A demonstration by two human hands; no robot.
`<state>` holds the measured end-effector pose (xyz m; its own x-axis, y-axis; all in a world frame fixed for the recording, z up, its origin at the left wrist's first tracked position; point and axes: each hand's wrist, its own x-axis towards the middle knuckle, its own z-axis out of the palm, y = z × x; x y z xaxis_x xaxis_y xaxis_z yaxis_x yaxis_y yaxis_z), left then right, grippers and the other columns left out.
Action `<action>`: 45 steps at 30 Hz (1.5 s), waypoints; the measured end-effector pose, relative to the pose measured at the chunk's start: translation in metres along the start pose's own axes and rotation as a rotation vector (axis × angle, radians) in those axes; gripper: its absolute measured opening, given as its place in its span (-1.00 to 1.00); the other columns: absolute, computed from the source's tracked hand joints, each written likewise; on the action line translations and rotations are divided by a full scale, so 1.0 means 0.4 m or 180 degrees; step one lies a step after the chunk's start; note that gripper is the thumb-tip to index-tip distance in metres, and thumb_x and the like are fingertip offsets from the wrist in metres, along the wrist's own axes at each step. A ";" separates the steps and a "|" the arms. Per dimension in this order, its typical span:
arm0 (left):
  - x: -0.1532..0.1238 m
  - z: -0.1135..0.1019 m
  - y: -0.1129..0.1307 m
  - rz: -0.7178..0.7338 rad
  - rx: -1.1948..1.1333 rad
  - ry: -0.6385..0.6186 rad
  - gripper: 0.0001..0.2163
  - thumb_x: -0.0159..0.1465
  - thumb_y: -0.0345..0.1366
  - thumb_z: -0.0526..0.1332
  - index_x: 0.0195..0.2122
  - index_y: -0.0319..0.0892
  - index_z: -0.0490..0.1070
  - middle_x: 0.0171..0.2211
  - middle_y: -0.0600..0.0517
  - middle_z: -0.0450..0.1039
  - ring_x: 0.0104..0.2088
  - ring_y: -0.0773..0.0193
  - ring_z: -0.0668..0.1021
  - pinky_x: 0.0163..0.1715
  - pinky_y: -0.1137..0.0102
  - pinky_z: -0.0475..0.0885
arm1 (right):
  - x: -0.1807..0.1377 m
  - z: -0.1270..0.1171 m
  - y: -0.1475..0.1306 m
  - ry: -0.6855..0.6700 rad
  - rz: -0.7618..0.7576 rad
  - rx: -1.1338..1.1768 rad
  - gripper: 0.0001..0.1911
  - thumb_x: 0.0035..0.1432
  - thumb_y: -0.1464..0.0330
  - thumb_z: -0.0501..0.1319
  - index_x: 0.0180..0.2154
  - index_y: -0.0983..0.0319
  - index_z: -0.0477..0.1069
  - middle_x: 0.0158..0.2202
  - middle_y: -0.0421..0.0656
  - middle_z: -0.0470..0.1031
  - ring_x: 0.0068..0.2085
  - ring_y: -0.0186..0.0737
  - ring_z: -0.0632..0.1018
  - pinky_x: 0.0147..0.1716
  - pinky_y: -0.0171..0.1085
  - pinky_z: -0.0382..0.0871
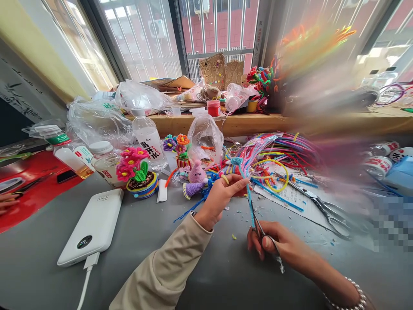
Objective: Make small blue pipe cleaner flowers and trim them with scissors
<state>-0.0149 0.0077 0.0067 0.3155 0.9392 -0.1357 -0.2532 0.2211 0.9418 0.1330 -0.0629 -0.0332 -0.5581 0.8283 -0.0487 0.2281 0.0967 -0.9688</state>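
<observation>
My left hand (217, 200) pinches a light-blue pipe cleaner (251, 207) between thumb and fingertips, and one end hangs down toward my right hand. In my right hand (279, 241) is a small pair of scissors (257, 224), gripped by its handles. The blades point up and lie against the lower part of the pipe cleaner; whether they are cutting it I cannot tell. Just behind my left hand lie a pink-and-purple crocheted figure (196, 174) and blue pipe cleaner pieces. A ring of yellow pipe cleaner (286, 172) rests beyond the hands.
Larger silver scissors (318, 201) lie on a paper sheet (284, 196) at right. A white power bank (93, 221) with its cable, a potted pink pipe cleaner flower (133, 163) and a water bottle (149, 140) stand left. Another person's hand (7, 202) shows far left. The right side is blurred.
</observation>
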 end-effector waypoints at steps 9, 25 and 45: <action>-0.001 -0.001 0.003 -0.0022 -0.0192 0.0149 -0.76 -0.16 -0.25 0.36 -0.54 -0.25 0.34 -0.58 0.13 0.36 -0.55 0.48 0.41 -0.43 0.53 0.33 | 0.002 0.010 0.022 0.0178 0.0223 0.0404 -0.38 -0.13 -0.18 0.01 -0.61 0.29 0.26 -0.68 -0.24 0.24 -0.65 -0.41 0.26 -0.62 -0.38 0.11; 0.002 -0.005 0.005 0.0181 -0.0330 0.0279 -0.80 -0.11 -0.30 0.34 -0.50 -0.24 0.35 -0.57 0.16 0.36 -0.55 0.52 0.42 -0.44 0.57 0.34 | 0.001 -0.001 0.011 0.0518 0.0451 0.0339 -0.37 -0.14 -0.18 0.02 -0.64 0.30 0.25 -0.71 -0.26 0.15 -0.68 -0.44 0.17 -0.68 -0.39 0.03; 0.001 -0.004 -0.001 0.0030 0.0310 -0.0234 -0.82 -0.05 -0.27 0.30 -0.52 -0.25 0.36 -0.59 0.14 0.34 -0.54 0.49 0.39 -0.43 0.54 0.29 | -0.009 0.009 -0.006 -0.0089 0.0058 -0.0201 -0.25 -0.19 -0.28 -0.14 -0.58 0.31 0.26 -0.58 -0.21 0.22 -0.53 -0.38 0.22 -0.55 -0.38 0.06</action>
<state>-0.0163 0.0083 0.0056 0.3806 0.9185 -0.1070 -0.1676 0.1823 0.9689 0.1318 -0.0682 -0.0317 -0.5752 0.8147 -0.0739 0.2878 0.1170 -0.9505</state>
